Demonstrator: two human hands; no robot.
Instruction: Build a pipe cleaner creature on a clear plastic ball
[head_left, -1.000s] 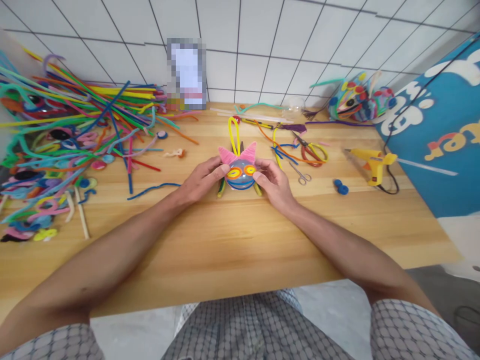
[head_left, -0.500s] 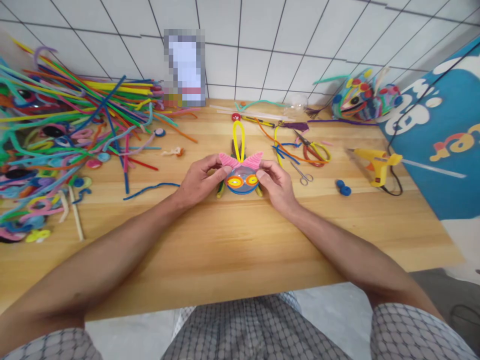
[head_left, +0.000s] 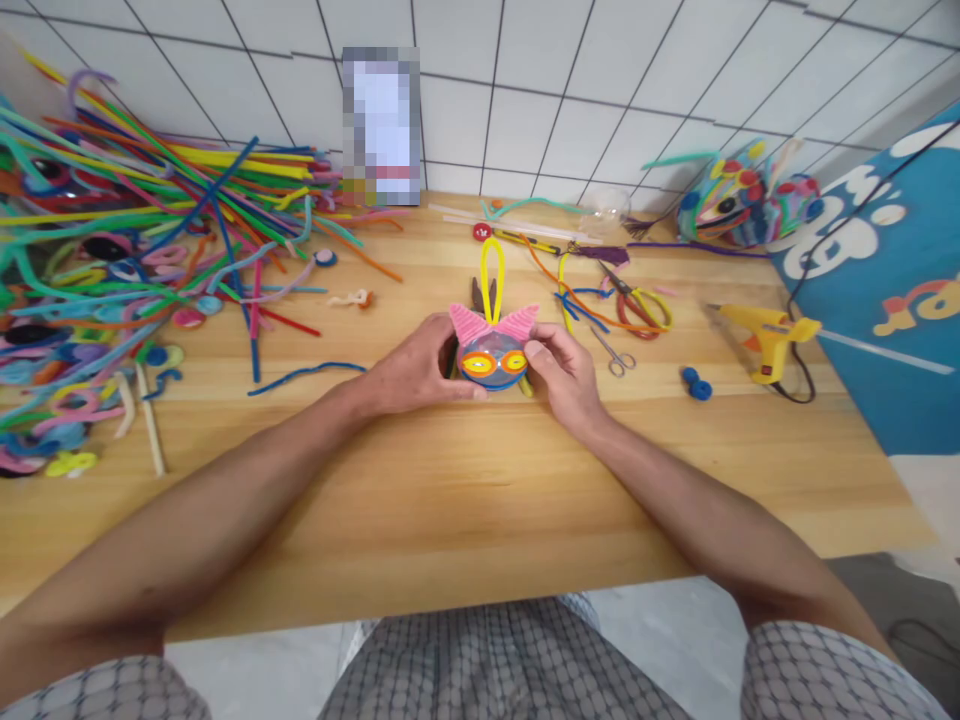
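A small round craft figure (head_left: 493,352) sits at the middle of the wooden table (head_left: 480,500). It has pink pipe-cleaner ears, a yellow loop on top and two orange-and-yellow ring eyes on a clear ball. My left hand (head_left: 415,369) grips its left side with curled fingers. My right hand (head_left: 566,372) grips its right side, thumb on the pink ear. The figure's underside is hidden by my fingers.
A big heap of coloured pipe cleaners (head_left: 112,250) covers the table's left. Small scissors (head_left: 613,355), orange-handled pliers (head_left: 637,300), a yellow glue gun (head_left: 769,335), blue coils (head_left: 697,385) and a finished colourful figure (head_left: 739,205) lie to the right. A blue printed board (head_left: 892,300) stands at the far right.
The figure has tilted and shifted slightly between my hands, and both hands have closed in tighter around it. The view has shifted a little.
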